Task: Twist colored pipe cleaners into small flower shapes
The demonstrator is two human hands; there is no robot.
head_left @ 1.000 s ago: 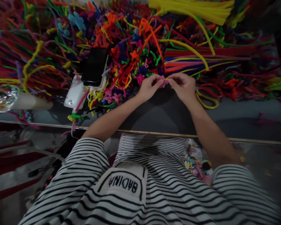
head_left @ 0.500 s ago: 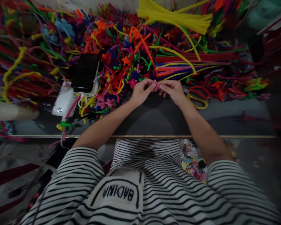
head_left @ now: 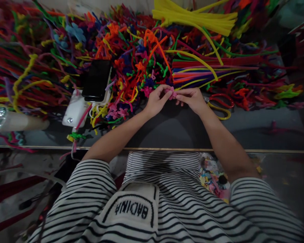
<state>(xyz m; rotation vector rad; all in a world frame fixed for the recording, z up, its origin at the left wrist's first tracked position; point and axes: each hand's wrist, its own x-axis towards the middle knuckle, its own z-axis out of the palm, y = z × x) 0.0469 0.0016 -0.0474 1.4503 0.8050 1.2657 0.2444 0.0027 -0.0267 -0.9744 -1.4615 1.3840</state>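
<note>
A small pink pipe-cleaner flower (head_left: 171,93) is pinched between both hands, above the dark grey table (head_left: 172,130). My left hand (head_left: 157,100) grips its left side with thumb and forefinger. On its right side, the fingertips of my right hand (head_left: 193,98) are closed on it. My fingers cover part of the flower. Just right of my right hand lie scissors (head_left: 221,105) with one red and one yellow handle. Behind the hands are a darker pink flower (head_left: 147,91) and a bundle of straight coloured pipe cleaners (head_left: 192,74).
A black phone (head_left: 96,80) rests by a white device (head_left: 74,108) with a cable, left of my hands. Tangled pipe cleaners (head_left: 126,64) cover the table's back. Yellow stems (head_left: 195,18) lie on top. A pale cylinder (head_left: 22,122) lies at far left.
The whole view has shifted, so table and hands appear slightly farther right. Both hands still hold the pink flower, with small changes in finger position.
</note>
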